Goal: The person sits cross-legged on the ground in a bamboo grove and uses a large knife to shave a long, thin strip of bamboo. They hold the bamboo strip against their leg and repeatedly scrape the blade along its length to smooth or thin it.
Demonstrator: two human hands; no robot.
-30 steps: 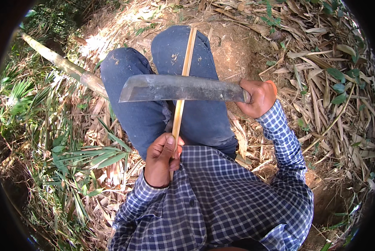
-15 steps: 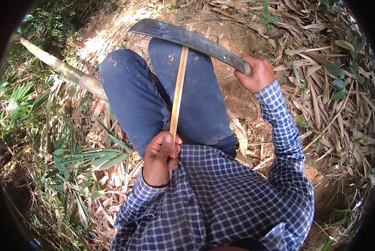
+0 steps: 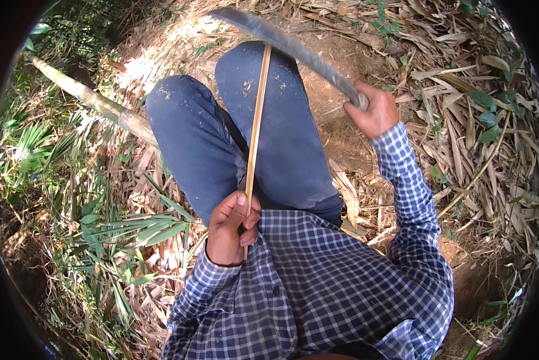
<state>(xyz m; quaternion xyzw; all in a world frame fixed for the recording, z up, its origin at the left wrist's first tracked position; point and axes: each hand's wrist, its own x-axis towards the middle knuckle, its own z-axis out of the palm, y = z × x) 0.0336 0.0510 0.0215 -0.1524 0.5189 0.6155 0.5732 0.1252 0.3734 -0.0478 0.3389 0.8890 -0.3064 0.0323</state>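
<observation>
A thin, pale bamboo strip (image 3: 258,117) runs up from my lap and lies along my right thigh toward the knee. My left hand (image 3: 232,227) pinches its near end between thumb and fingers, close to my shirt front. My right hand (image 3: 375,111) is wrapped around the handle of a machete (image 3: 299,53), whose handle is mostly hidden in the fist. The long, curved dark blade slants up and left past my right knee, slightly blurred. It crosses the strip's far end in the picture; whether they touch I cannot tell.
My bent knees in dark blue trousers (image 3: 191,138) take up the middle. A bamboo pole (image 3: 95,102) lies at the left, reaching my left leg. Green palm-like leaves (image 3: 143,231) stand below it. Dry bamboo leaves (image 3: 473,120) cover the ground at the right.
My right hand has moved slightly right and down, while the blade has swung farther out over the knee and turned more edge-on. The left hand keeps its pinch on the strip.
</observation>
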